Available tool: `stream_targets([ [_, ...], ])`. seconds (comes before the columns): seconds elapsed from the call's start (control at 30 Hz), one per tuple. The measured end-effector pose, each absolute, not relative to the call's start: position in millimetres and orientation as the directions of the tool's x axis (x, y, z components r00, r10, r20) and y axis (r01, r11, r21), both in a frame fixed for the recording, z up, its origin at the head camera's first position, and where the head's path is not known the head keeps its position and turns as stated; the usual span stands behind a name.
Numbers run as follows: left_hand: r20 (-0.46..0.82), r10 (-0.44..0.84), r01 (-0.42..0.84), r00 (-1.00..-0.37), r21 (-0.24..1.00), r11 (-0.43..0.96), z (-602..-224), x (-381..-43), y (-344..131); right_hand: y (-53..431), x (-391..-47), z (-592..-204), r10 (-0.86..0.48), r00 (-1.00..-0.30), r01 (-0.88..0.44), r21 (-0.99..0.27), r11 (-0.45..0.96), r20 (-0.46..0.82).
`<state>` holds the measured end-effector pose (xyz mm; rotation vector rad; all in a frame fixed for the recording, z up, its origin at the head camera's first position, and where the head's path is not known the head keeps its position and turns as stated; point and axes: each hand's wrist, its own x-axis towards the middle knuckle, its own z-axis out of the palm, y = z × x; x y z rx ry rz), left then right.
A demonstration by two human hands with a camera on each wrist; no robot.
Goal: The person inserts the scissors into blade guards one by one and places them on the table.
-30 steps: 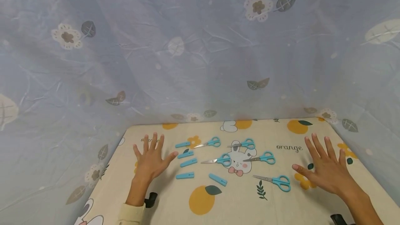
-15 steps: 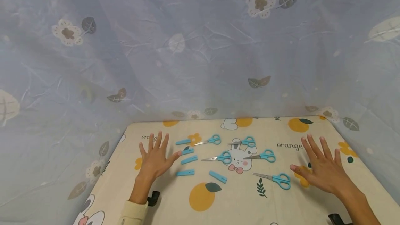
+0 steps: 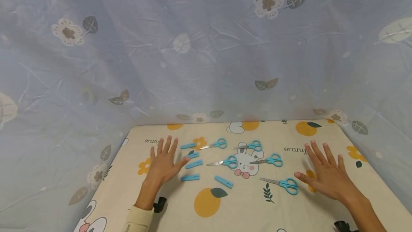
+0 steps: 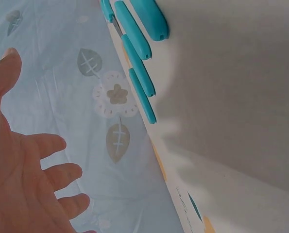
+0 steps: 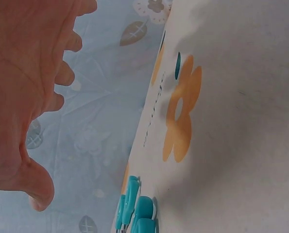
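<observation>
Palm down, my left hand is spread above the cloth, its thumb near a column of blue scissor caps. My right hand hovers with fingers spread at the right, its thumb close to the handles of the nearest scissors. Neither hand holds anything. Several blue-handled scissors, among them one pair in the middle, lie with blades bare and pointing left. A separate blue cap lies slanted below them. In the left wrist view, caps line up past the fingers; the right wrist view shows scissor handles.
A cream cloth printed with oranges, flowers and a rabbit covers the table. Pale blue patterned sheeting rises behind and along both sides. Black wrist straps or mounts show below the hands.
Both hands have drifted slightly inward, the left one to the right and the right one to the left, fingers still spread. The scissors and caps have stayed where they were.
</observation>
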<state>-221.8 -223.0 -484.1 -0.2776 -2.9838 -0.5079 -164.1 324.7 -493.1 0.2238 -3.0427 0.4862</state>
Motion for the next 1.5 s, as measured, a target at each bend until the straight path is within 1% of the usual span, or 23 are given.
stream_targets([
  [0.2, 0.161, 0.182, 0.228, -0.970, 0.335, 0.914, -484, -222, -220, 323, -165, -494, -0.147, -0.987, -0.161, -0.314, 0.936, 0.067],
  [0.33, 0.153, 0.193, 0.236, -0.969, 0.347, 0.908, -485, -223, -218, 322, -164, -497, -0.161, -0.985, -0.174, -0.321, 0.931, 0.067],
  [0.6, 0.146, 0.207, 0.245, -0.967, 0.329, 0.912, -487, -223, -215, 320, -163, -500, -0.193, -0.976, -0.214, -0.315, 0.925, 0.097],
  [0.9, 0.138, 0.234, 0.269, -0.962, 0.363, 0.892, -486, -222, -209, 317, -163, -501, -0.191, -0.979, -0.205, -0.322, 0.924, 0.073],
  [1.1, 0.165, 0.264, 0.308, -0.950, 0.368, 0.877, -488, -221, -206, 314, -164, -502, -0.194, -0.980, -0.200, -0.342, 0.918, 0.052],
  [1.5, 0.154, 0.307, 0.343, -0.939, 0.384, 0.857, -490, -221, -203, 312, -162, -506, -0.221, -0.973, -0.230, -0.365, 0.902, 0.069],
])
